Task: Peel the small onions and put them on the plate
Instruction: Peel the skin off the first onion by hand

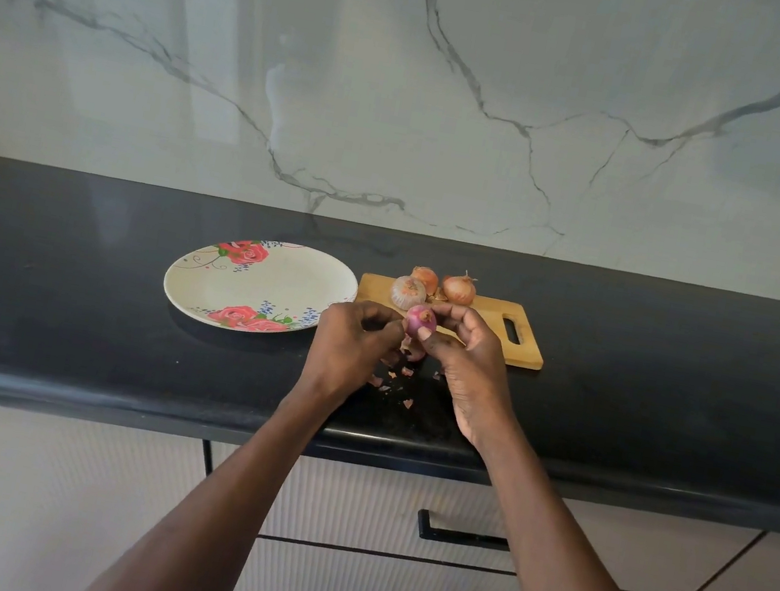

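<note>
Onion (420,322) pinched in right hand (470,361), left hand (348,340) beside it

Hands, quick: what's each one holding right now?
Left hand: fingers curled against the onion, apparently pinching its skin.
Right hand: grips the onion.

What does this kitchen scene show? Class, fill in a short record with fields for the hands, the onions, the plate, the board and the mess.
Right hand: holds the part-peeled onion over the counter
Left hand: fingers at the onion's skin
Unpeeled onions: three, at the back of the board
Plate: flowered, holds no onions, left of the board
Board: wooden, slot handle on its right
Peel scraps: scattered on the counter below the hands
</note>
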The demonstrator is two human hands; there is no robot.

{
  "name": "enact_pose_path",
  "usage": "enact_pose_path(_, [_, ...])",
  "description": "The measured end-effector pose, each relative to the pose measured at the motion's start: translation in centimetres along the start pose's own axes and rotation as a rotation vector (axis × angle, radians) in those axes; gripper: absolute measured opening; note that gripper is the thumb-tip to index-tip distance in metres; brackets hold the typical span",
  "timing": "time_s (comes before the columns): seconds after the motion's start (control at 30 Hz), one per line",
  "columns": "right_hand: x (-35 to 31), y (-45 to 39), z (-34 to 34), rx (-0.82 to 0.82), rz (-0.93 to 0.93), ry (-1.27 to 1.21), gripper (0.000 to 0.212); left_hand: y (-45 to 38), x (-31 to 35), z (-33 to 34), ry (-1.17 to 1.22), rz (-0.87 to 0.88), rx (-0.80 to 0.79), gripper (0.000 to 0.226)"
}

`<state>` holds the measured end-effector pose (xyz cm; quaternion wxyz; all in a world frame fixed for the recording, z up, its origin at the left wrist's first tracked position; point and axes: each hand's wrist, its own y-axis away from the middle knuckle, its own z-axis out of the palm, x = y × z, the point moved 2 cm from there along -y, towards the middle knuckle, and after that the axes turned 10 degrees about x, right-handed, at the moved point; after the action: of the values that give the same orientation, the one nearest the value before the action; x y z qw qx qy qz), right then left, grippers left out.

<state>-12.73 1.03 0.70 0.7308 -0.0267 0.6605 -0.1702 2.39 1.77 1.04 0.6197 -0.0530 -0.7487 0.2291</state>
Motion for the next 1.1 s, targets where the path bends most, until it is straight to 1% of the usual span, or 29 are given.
enact_pose_path(0.13, [0.13, -0.05, 0.07, 0.007, 0.028, -0.026, 0.027, 0.03, -0.01, 0.01, 0.022, -0.013, 0.014, 0.013])
enact_pose_path(0.3, [0.32, -0.24, 0.01, 0.026, 0.099, -0.082, 0.014, 0.15, 0.11, -0.12, 0.050, -0.019, 0.051, 0.015])
enact_pose_path(0.57, [0.42, -0.59, -0.06, 0.007, 0.140, -0.217, 0.022, 0.17, 0.30, -0.24, 0.069, -0.042, 0.100, 0.015])
enact_pose_path(0.7, [0.36, -0.45, -0.12, 0.009, 0.132, -0.214, 0.020, -0.26, -0.34, -0.36, 0.007, -0.060, 0.163, 0.014])
enact_pose_path(0.73, [0.41, -0.44, -0.16, 0.013, 0.118, -0.194, 0.019, -0.35, -0.43, -0.41, -0.003, -0.053, 0.161, 0.014])
enact_pose_path(0.8, [0.48, -0.43, -0.22, 0.026, 0.093, -0.154, 0.018, -0.44, -0.52, -0.39, 0.024, -0.044, 0.133, 0.030])
enact_pose_path(0.83, [0.50, -0.44, -0.26, 0.030, 0.087, -0.143, 0.018, -0.43, -0.50, -0.39, 0.050, -0.045, 0.113, 0.032])
enact_pose_path(1.0, [0.23, -0.25, -0.25, 0.001, 0.076, -0.146, 0.022, -0.19, -0.16, -0.05, 0.209, -0.117, -0.022, 0.025])
enact_pose_path(1.1, [0.51, -0.37, -0.29, -0.017, 0.078, -0.137, 0.023, -0.06, 0.16, 0.04, 0.300, -0.157, -0.071, 0.021])
